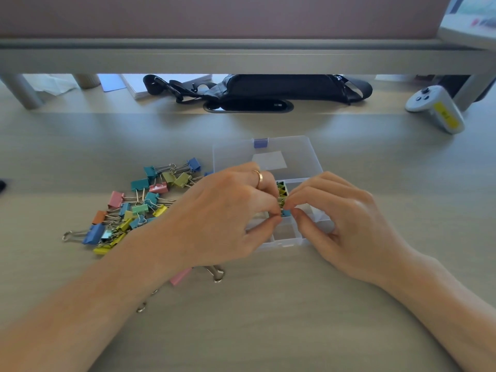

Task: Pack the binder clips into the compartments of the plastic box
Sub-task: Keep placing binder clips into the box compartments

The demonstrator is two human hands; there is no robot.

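Fingers pinch blue clip over box.

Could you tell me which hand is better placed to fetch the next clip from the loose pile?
Left, probably: the left hand is on the same side as the loose pile; the right hand would have to cross the plastic box.
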